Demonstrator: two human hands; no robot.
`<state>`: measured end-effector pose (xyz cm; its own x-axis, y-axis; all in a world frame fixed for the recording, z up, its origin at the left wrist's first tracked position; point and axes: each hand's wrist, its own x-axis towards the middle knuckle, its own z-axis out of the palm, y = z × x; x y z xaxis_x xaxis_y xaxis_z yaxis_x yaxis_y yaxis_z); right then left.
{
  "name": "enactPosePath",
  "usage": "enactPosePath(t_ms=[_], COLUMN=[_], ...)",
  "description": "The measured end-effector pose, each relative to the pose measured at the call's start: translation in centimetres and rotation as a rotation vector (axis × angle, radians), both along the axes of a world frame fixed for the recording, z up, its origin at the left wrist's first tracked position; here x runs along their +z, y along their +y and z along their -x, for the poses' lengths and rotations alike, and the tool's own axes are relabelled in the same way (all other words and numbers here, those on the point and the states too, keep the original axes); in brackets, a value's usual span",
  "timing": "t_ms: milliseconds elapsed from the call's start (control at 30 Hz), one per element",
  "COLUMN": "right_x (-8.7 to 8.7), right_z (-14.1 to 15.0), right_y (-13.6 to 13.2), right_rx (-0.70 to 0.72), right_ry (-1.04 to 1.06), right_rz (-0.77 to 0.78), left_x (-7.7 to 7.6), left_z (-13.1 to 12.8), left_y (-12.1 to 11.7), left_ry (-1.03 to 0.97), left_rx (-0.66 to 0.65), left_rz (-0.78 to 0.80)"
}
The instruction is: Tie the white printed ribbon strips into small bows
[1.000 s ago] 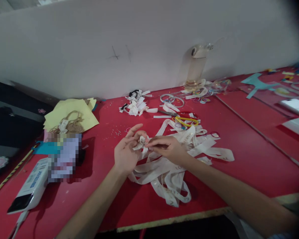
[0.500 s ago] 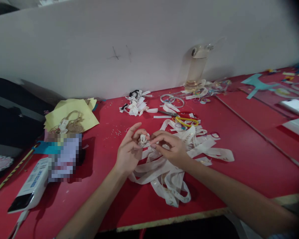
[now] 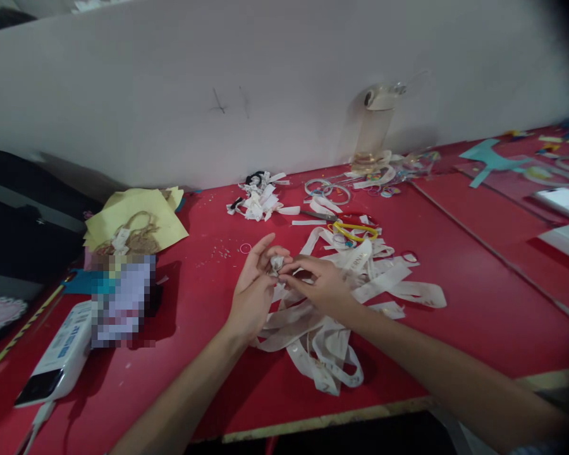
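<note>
My left hand (image 3: 253,287) and my right hand (image 3: 315,283) meet over a red table (image 3: 455,303). Between their fingertips they pinch a small folded knot of white ribbon (image 3: 277,263). The left index finger sticks up and out. A long white ribbon runs down from the knot into a loose tangle of white ribbon (image 3: 332,322) lying under and in front of both hands.
Yellow-handled scissors (image 3: 353,229) lie behind the tangle. A pile of finished ribbon pieces (image 3: 260,196) and a clear bottle (image 3: 373,129) stand near the wall. Yellow paper with twine (image 3: 135,224) and a white power bank (image 3: 59,357) are at the left. The table's front edge (image 3: 341,417) is close.
Both hands have shifted slightly right and closed tighter around the ribbon knot, and the right fingers have come in over it.
</note>
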<state>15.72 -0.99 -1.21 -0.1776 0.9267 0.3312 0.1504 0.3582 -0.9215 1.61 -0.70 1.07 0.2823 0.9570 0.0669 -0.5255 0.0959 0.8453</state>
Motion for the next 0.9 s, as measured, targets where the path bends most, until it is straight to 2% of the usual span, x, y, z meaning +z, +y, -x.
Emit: enactPosePath(t_ms=[333, 767, 900], right_x=[-0.1, 0.5, 0.5], right_z=[-0.5, -1.6, -1.5], right_y=[0.3, 0.7, 0.5], right_rx=[0.114, 0.266, 0.300], right_ry=[0.148, 0.224, 0.278], right_rz=[0.192, 0.287, 0.313], left_x=[0.0, 0.3, 0.3], left_z=[0.8, 2.1, 2.4], left_y=[0.4, 0.9, 0.9], left_ry=[-0.026, -0.009, -0.025], left_rx=[-0.065, -0.184, -0.211], left_rz=[0.021, -0.047, -0.018])
